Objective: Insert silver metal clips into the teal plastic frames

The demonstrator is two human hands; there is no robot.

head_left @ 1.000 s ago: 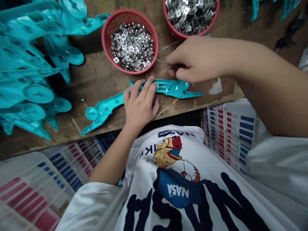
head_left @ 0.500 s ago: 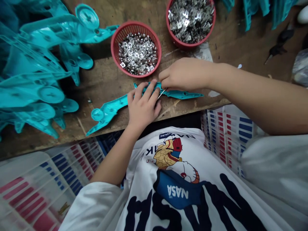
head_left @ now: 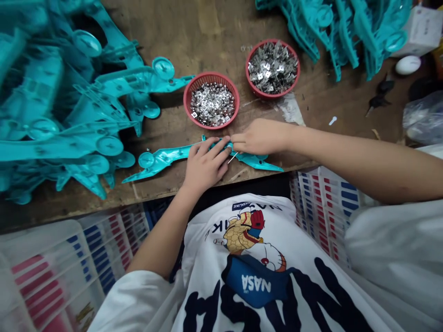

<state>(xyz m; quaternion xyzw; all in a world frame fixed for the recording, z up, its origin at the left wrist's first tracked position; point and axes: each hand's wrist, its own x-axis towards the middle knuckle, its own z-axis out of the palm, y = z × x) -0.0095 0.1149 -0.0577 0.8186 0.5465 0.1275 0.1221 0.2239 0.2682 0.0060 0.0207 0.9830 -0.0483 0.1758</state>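
Note:
A long turquoise plastic part [head_left: 166,157] lies across the table's near edge. My left hand [head_left: 206,166] rests over its middle, fingers spread a little and pressing on it. From the right, my right hand [head_left: 258,137] comes to the same part, fingers pinched round a thin metal rod [head_left: 233,157] that slants down beside my left fingertips. What lies beneath the fingertips is hidden. Just beyond my hands stands a red basket [head_left: 187,105] of small shiny metal pieces, and farther right a second red basket [head_left: 248,69] holds similar square pieces.
A large heap of turquoise parts [head_left: 38,92] fills the left of the wooden table [head_left: 166,23]. More turquoise parts [head_left: 341,32] lie at the back right, near a white box [head_left: 422,30], dark keys [head_left: 379,99] and a plastic bag [head_left: 424,117]. Plastic crates [head_left: 100,244] stand below the edge.
The view has shifted, so the table and baskets appear smaller and more of the back shows. The turquoise part now lies more level, its right end tilted down. Both hands stay on it.

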